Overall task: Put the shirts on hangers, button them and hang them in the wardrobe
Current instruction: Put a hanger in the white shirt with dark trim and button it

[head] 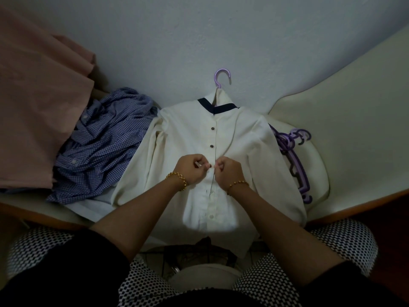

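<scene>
Pale tabletop (354, 151), dim room: a cream shirt (188, 134) lies flat on its hanger (222, 76). The left hand (190, 169) and right hand (228, 172), fingers curled, pinch the front edges mid-chest; holding the edges level should ease the button through.

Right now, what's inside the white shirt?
A purple hanger: only its hook pokes out above the collar of the white shirt. The rest is covered by cloth and cannot be seen.
</scene>
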